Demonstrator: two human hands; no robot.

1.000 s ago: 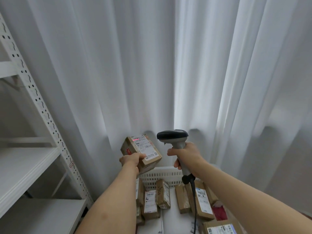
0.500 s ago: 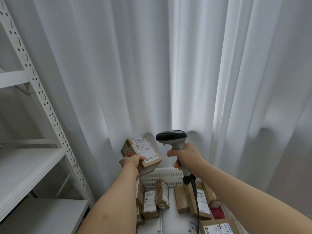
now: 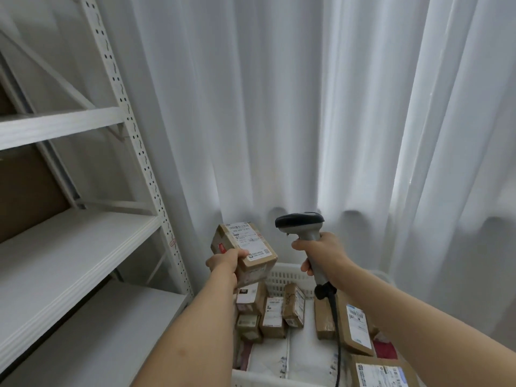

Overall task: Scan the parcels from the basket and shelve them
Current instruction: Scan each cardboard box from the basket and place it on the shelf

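while the left hand [image 3: 223, 262] is gripping a small brown parcel [image 3: 245, 254] label-up above the basket [image 3: 282, 277], the right hand [image 3: 321, 254] is wrapping around the handle of the corded scanner [image 3: 303, 227], its head sitting just beside the label. many parcels are lying in the basket below, so most of the job is looking undone. the nearest white shelf [image 3: 69, 255] to the left is waiting for this one, once scanned

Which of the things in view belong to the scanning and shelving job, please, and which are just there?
Job: small brown cardboard parcel, grey handheld scanner, white plastic basket, white metal shelf.
Just there: white curtain.
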